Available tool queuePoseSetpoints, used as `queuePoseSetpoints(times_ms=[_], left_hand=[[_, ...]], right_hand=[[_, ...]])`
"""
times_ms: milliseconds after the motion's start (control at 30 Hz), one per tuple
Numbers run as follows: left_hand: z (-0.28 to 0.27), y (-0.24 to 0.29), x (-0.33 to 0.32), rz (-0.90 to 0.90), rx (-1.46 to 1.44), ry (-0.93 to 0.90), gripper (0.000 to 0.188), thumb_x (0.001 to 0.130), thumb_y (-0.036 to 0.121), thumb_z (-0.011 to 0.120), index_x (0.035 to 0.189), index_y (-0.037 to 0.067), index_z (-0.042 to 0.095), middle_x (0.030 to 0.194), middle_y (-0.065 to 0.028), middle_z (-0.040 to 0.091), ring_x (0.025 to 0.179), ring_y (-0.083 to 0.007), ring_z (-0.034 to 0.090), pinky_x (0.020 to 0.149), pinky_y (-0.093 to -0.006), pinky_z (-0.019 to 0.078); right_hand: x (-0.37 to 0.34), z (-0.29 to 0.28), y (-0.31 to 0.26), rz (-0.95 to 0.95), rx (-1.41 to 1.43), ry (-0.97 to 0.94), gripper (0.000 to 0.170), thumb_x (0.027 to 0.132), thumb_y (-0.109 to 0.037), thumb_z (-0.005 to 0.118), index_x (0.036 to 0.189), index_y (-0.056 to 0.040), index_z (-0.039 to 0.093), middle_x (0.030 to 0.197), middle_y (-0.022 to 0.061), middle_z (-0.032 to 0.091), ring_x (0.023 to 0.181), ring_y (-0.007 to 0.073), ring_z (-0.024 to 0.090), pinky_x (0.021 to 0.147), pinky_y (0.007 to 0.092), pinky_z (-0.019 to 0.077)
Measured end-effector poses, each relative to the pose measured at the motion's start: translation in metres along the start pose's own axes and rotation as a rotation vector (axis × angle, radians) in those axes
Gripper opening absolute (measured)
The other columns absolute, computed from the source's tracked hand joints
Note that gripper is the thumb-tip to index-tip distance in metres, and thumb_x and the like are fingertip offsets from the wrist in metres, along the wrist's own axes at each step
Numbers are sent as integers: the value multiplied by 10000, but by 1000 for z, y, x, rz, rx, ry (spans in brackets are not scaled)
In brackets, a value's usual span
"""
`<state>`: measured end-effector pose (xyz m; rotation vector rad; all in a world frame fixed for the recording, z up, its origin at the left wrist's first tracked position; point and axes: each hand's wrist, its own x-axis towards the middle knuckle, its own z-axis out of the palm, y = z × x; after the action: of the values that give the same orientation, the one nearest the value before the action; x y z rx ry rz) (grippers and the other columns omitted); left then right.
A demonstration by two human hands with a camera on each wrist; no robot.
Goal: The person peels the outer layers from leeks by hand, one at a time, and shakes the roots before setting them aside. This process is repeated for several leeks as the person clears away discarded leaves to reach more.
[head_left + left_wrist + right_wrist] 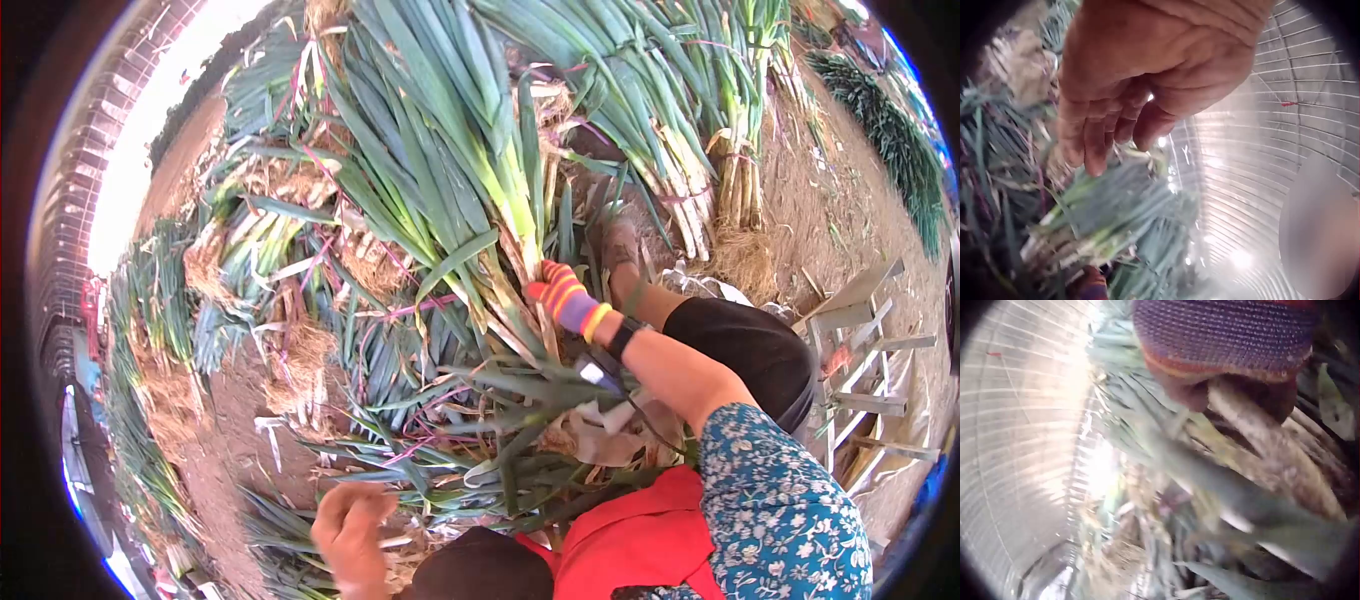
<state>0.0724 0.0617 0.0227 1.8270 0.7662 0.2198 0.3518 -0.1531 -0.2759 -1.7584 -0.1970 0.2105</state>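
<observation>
My right hand (572, 298), in a striped knit glove with bare fingertips, grips a bunch of long green onions (440, 150) near the pale stalk end. In the right wrist view, a brownish-white stalk (1279, 453) comes out under the gloved fingers. Long blue-green leaves fan away from this hand toward the top of the head view. My bare left hand (352, 530) is raised at the lower left, fingers loosely bent, holding nothing. The left wrist view shows its drooping fingers (1094, 140) over the onions, with air between them and the thumb.
Tied bundles with roots stand upper right, such as one bundle (740, 180). More onions with pink ties (420, 440) cover the ground at centre and left. A knee (745, 350) and shoe (620, 240) are close by on the right. A wooden frame (865, 370) stands beyond the knee.
</observation>
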Motion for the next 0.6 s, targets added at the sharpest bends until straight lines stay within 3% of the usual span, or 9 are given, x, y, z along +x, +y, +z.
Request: queuePoseSetpoints(times_ms=[33,67,100,167,267,300,400,467,600], left_hand=[[19,8,5,84,25,-86,158,821,52,526,873,-84,587,809,-116,628,723,-204,631,690,-292,519],[37,11,11,16,-127,-162,166,833,64,547,924,-69,581,843,-118,621,721,-210,624,685,-299,514],[53,11,15,-53,-279,-238,186,844,76,567,976,-55,575,877,-121,613,718,-215,616,679,-306,508],[86,14,15,-79,-473,-282,238,852,143,594,1002,-42,584,931,-131,623,784,-227,617,726,-334,497],[119,32,-8,25,-575,-198,324,852,149,612,1104,-43,544,1016,-123,616,903,-197,595,749,-316,482],[122,38,-13,49,-584,-161,380,851,149,625,1152,-55,514,1051,-124,610,951,-183,587,772,-303,477],[112,43,-23,82,-591,-122,384,848,154,632,1159,-38,517,1051,-102,608,935,-173,579,768,-310,468],[97,38,-29,97,-721,-299,353,845,169,640,1120,-27,537,1028,-77,609,892,-175,580,743,-321,468],[65,16,-60,63,-737,-157,200,820,134,654,962,23,567,829,-94,618,781,-238,603,713,-384,490]], right_hand=[[-18,-7,-28,14,41,-28,275,738,-161,681,931,4,576,797,169,611,718,294,556,667,375,446],[-34,-15,-39,-376,-448,-37,290,742,-131,665,981,5,572,790,139,606,690,227,550,633,356,447],[-54,-21,-80,-514,-169,13,323,754,-110,649,1040,13,562,782,121,604,677,166,542,602,327,446],[-96,-32,-144,56,447,-180,350,764,-111,644,1069,33,553,792,131,616,684,153,547,605,325,454],[-142,-44,-182,-72,296,-192,357,769,-124,653,1062,52,549,801,161,631,713,138,566,608,321,455],[-164,-41,-186,-298,39,-11,374,764,-132,660,1066,56,546,791,192,626,688,189,596,591,336,452],[-208,-37,-164,-346,-241,-203,386,738,-155,667,1070,13,564,780,204,600,701,371,595,573,389,448],[-242,-36,-174,-387,-237,-278,403,733,-160,673,1084,3,561,784,202,598,709,367,595,581,386,453],[-268,-4,-182,-456,94,-389,450,774,-182,704,1151,-10,530,830,105,635,722,211,598,637,343,468]])
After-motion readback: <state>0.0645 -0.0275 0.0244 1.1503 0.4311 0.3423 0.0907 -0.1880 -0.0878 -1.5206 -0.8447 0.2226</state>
